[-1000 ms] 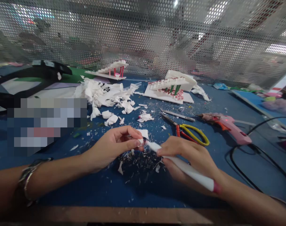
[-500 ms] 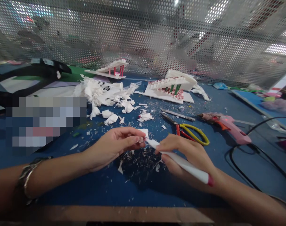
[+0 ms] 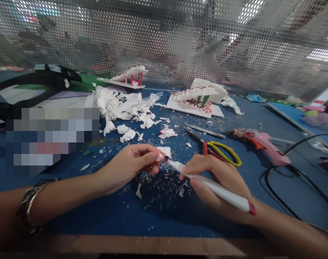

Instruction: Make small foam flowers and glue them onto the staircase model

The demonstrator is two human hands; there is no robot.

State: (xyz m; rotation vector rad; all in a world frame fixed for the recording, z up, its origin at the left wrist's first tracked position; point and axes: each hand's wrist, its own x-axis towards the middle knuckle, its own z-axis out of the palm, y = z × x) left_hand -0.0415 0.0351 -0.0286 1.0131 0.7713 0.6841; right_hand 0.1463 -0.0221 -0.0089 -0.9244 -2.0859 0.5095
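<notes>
My right hand (image 3: 218,180) grips a white pen-shaped tool (image 3: 215,187) with a red rear end, its tip pointing left. My left hand (image 3: 131,165) is closed in a pinch at that tip, holding something too small to make out. A small white paper piece (image 3: 164,151) lies just behind my left fingertips. Both hands hover over fine white shavings (image 3: 164,185) scattered on the blue mat (image 3: 99,212).
Yellow-handled scissors (image 3: 218,151), a metal blade (image 3: 205,131) and a pink glue gun (image 3: 261,144) with black cable (image 3: 282,190) lie to the right. A heap of white paper scraps (image 3: 120,108) and two small stair models (image 3: 196,99) stand behind, before a perforated metal screen (image 3: 164,43).
My right hand has turned the white tool so its red end sits lower and farther right. My left fingers shifted slightly at the tip.
</notes>
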